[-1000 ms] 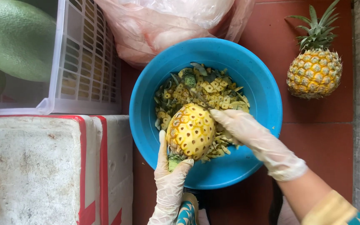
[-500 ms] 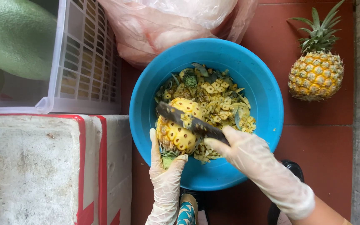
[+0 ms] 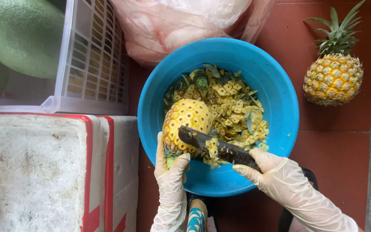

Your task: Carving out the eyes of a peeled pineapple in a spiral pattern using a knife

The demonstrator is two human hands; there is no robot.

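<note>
My left hand (image 3: 171,172), in a thin pale glove, grips the leafy end of a peeled yellow pineapple (image 3: 187,121) and holds it over a blue plastic bowl (image 3: 275,90). My right hand (image 3: 275,172), gloved too, holds a dark knife (image 3: 217,146) whose blade lies across the lower side of the fruit, with a strip of peel on it. The bowl is filled with pineapple peelings (image 3: 232,103).
A whole unpeeled pineapple (image 3: 334,73) stands on the red tiled floor at the right. A pink plastic bag (image 3: 185,23) lies behind the bowl. At the left are a white crate (image 3: 95,64) with large green fruit (image 3: 20,36) and a white foam box (image 3: 44,167).
A second ago my right hand lay on the fruit with no knife in view. Since then it has brought the knife across the pineapple and moved it lower, cutting peel away.
</note>
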